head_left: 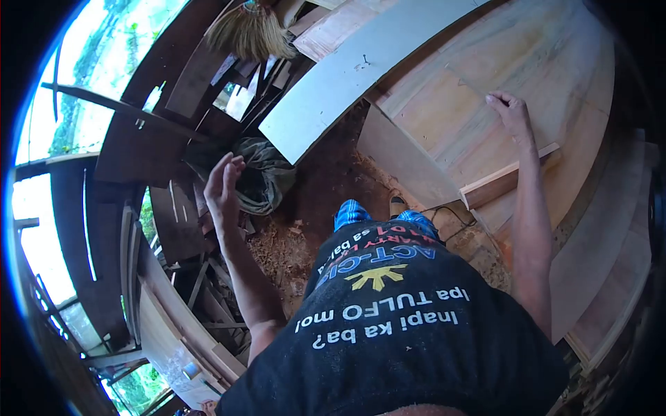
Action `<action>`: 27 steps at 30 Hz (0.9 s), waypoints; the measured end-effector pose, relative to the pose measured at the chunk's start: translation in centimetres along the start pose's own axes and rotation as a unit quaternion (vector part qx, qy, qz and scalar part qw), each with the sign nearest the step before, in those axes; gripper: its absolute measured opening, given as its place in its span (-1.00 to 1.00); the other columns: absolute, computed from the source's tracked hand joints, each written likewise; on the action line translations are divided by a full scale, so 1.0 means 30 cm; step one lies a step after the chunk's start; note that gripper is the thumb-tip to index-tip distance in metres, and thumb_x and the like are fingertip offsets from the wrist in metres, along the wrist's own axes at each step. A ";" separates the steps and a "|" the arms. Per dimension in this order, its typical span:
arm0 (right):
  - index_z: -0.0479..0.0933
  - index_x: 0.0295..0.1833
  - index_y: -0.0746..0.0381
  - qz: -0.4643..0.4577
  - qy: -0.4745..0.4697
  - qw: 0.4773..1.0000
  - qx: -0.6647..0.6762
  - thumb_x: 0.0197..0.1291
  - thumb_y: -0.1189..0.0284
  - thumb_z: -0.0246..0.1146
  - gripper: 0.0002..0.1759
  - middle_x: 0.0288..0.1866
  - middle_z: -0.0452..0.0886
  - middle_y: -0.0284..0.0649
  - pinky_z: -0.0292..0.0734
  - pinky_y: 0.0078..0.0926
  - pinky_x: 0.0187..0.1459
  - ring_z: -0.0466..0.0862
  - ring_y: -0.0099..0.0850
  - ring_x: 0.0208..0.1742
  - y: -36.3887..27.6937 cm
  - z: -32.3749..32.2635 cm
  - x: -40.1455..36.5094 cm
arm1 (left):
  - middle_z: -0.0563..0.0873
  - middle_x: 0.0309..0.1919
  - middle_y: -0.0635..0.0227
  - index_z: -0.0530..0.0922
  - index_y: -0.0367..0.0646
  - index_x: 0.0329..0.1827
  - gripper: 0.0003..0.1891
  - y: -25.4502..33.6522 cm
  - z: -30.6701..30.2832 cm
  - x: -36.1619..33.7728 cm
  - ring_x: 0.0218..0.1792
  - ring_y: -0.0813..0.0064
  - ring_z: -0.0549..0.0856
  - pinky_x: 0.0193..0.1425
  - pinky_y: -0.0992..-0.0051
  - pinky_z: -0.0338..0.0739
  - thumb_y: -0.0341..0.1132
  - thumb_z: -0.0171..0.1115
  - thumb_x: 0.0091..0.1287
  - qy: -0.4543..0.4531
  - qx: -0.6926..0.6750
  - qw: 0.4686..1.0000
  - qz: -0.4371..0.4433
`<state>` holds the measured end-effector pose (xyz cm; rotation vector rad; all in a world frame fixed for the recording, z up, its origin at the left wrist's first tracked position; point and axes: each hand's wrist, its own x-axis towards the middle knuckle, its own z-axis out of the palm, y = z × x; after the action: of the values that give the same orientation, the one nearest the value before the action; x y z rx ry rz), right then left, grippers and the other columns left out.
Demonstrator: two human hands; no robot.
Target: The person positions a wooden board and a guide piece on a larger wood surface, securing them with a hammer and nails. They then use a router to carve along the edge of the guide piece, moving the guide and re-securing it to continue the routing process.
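Note:
My left hand (223, 187) is raised over the floor on the left, its fingers loosely bent and a little apart, with nothing visible in it. On the other side my right hand (513, 116) hovers over a wide plywood panel (430, 128), thumb and fingers pinched together. A faint thin pale thing points from those fingertips toward the panel; its kind cannot be made out. Below the right hand, a wooden block (510, 177) lies on the panel beside my forearm. A long pale board (333, 87) with a small nail-like piece on it stretches across the top.
A straw broom (250, 31) hangs at the top left. A dark crumpled sack (260, 177) sits by scrap wood. Shavings (274, 260) cover the floor around my feet. Boards (177, 319) lean at the lower left; more panels (603, 256) are stacked on the right.

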<state>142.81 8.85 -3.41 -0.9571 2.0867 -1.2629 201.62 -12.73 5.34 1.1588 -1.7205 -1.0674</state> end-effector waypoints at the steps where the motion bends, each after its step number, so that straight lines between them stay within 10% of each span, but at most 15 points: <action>1: 0.71 -0.03 0.27 -0.017 0.010 0.999 -0.041 0.28 0.30 0.35 -0.72 -0.34 0.68 -0.39 0.49 -0.63 -0.25 0.60 -0.64 -0.30 -0.033 0.031 -0.033 | 0.76 0.00 0.17 0.56 -0.32 0.24 -0.65 -0.016 -0.008 0.055 0.00 0.46 0.73 0.14 0.47 0.59 -0.26 0.16 0.53 -0.009 -0.005 1.000 -0.003; 13: 0.73 -0.05 0.18 0.045 0.121 0.962 -0.241 0.22 0.23 0.36 -0.71 -0.10 0.74 -0.19 0.57 -0.39 0.00 0.71 -0.29 -0.07 -0.226 0.306 -0.195 | 0.77 -0.02 0.19 0.58 -0.28 0.24 -0.60 -0.230 0.009 0.591 -0.01 0.44 0.74 0.10 0.43 0.59 -0.17 0.16 0.52 -0.201 -0.057 0.976 -0.065; 27: 0.77 -0.16 -0.01 0.025 0.210 0.935 -0.284 0.16 0.21 0.36 -0.81 -0.18 0.71 -0.24 0.58 -0.25 0.00 0.68 -0.23 -0.05 -0.328 0.591 -0.150 | 0.73 -0.12 0.33 0.57 -0.34 0.19 -0.50 -0.194 0.608 0.777 -0.14 0.58 0.67 -0.02 0.51 0.57 -0.06 0.30 0.42 -0.557 -0.131 0.805 -0.153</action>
<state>161.42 -0.23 -1.95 -0.9052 2.8903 -0.8985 180.19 -32.35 -2.73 0.6097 -2.1008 -2.4355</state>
